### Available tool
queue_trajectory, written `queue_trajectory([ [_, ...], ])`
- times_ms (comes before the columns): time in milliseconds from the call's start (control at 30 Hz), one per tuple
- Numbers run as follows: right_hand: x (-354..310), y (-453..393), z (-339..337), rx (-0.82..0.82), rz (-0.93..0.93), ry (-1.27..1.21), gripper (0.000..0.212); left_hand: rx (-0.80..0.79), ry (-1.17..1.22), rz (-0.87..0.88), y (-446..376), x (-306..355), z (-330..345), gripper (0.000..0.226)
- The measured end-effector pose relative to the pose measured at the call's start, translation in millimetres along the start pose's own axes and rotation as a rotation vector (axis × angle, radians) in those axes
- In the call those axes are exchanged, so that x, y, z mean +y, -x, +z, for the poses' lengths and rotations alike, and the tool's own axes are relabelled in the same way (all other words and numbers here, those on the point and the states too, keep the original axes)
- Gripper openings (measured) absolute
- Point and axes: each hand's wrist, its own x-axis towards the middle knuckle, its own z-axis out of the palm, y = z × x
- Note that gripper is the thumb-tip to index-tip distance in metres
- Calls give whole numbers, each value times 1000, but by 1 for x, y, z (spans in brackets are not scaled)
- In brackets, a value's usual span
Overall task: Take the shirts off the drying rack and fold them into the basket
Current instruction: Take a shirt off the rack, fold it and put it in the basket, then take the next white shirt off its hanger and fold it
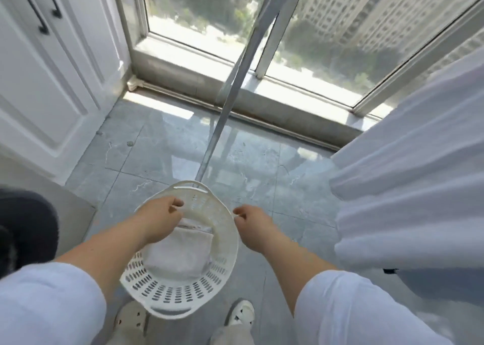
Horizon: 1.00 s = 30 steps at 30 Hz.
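Left hand [161, 220], right hand [251, 228] over basket [183, 296] (fingers curled)

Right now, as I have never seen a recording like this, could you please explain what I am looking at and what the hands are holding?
This is a single wide-angle picture from a camera worn on a person's head, looking forward and down, so the straight lines bend. There is no machine: the two bare arms belong to the wearer. The left hand curls over the rim of a white perforated laundry basket, and the right hand pinches the opposite rim, so both grip it above the grey tiled floor. Inside lies a folded white cloth, most likely a shirt. A metal pole rises beyond the basket, possibly part of the drying rack. White fabric hangs on the right, a white cabinet stands on the left, and a window faces tall buildings.
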Motion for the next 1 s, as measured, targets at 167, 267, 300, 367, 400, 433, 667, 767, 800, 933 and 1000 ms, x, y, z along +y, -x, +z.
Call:
queue_trajectory([
  [167,-39,106,-86,208,-90,-67,36,33,-10,281,78,98,-62,24],
  [267,-63,171,-127,366,-183,-162,35,89,-56,434,125,158,-94,26],
  [300,-72,187,-137,398,-223,-195,35,111,-55,473,136,172,-101,25],
  [367,-86,231,-165,526,-313,-215,32,148,-29,593,164,207,-116,20],
  [400,-91,250,-178,605,-362,-228,30,165,-9,634,178,222,-122,16],
  [433,-95,270,-190,695,-415,-255,28,178,21,674,192,235,-126,13],
  [667,-59,343,-284,1253,-528,-323,25,296,66,915,272,307,-130,17],
  [767,-6,337,-332,1305,-318,-196,35,374,40,992,297,337,-113,21],
  [800,14,334,-346,1283,-215,-157,42,402,37,1006,304,347,-107,21],
  [933,88,340,-402,1190,95,-108,53,507,129,1020,322,398,-65,16],
  [1000,114,342,-425,1141,156,-69,54,537,149,1021,327,421,-43,15],
])
